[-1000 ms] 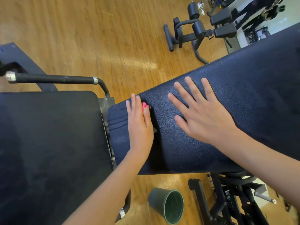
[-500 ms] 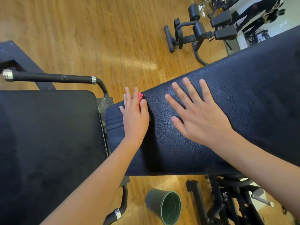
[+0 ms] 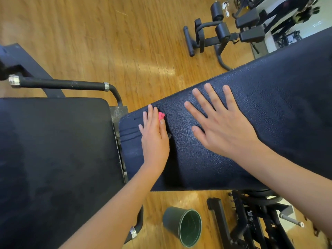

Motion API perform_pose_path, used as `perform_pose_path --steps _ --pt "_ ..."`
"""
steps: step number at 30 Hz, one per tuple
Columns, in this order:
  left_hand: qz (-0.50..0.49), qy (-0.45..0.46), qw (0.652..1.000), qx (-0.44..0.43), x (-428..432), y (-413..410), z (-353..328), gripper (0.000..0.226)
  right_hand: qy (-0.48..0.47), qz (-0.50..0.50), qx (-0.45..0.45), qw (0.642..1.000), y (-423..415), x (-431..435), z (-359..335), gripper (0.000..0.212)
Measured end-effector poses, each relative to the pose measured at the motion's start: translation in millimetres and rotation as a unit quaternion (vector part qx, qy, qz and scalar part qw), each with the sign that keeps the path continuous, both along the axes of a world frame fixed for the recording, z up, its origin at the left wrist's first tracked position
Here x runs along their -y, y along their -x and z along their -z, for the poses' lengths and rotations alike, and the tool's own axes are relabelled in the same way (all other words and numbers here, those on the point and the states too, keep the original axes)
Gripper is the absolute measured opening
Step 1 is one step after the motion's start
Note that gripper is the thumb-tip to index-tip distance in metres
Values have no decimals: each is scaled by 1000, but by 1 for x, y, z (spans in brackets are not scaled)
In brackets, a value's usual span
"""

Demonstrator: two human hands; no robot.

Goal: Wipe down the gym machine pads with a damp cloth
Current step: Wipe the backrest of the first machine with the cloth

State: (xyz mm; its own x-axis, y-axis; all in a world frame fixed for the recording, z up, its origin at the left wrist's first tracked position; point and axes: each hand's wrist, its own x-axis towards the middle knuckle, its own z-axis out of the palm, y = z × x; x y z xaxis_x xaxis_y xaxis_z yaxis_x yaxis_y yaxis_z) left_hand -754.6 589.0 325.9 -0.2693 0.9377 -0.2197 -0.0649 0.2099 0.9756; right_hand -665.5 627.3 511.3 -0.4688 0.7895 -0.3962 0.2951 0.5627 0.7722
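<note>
A long black textured back pad slants from the centre up to the right. My left hand lies flat on its lower end, fingers straight, pressing a pink cloth against the pad. Only a small corner of the cloth shows beside my thumb; the rest is hidden under my palm. My right hand rests flat on the pad further right, fingers spread, holding nothing. The black seat pad fills the left side.
A dark green bucket stands on the wooden floor below the back pad. A black handle bar runs above the seat pad. The machine's black frame sits at lower right. Another gym machine stands farther back.
My left hand slid the cloth a little toward the pad's far edge, then back toward me. My right hand stayed flat in about the same place.
</note>
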Motion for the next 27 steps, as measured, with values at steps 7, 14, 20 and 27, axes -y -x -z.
perform_pose_path --steps 7,14,20,27 --pt "2 -6 1000 1 -35 13 -5 50 -1 0 -7 1000 -1 -1 0 68" --pt "58 1 998 -14 11 3 -7 52 -2 -2 -7 1000 -2 -1 1 67" --pt "92 6 995 -45 45 -6 -9 53 -4 -3 -13 1000 -1 -1 2 68" --pt "65 2 998 -24 6 9 -11 52 -4 -2 -15 1000 1 -2 2 67"
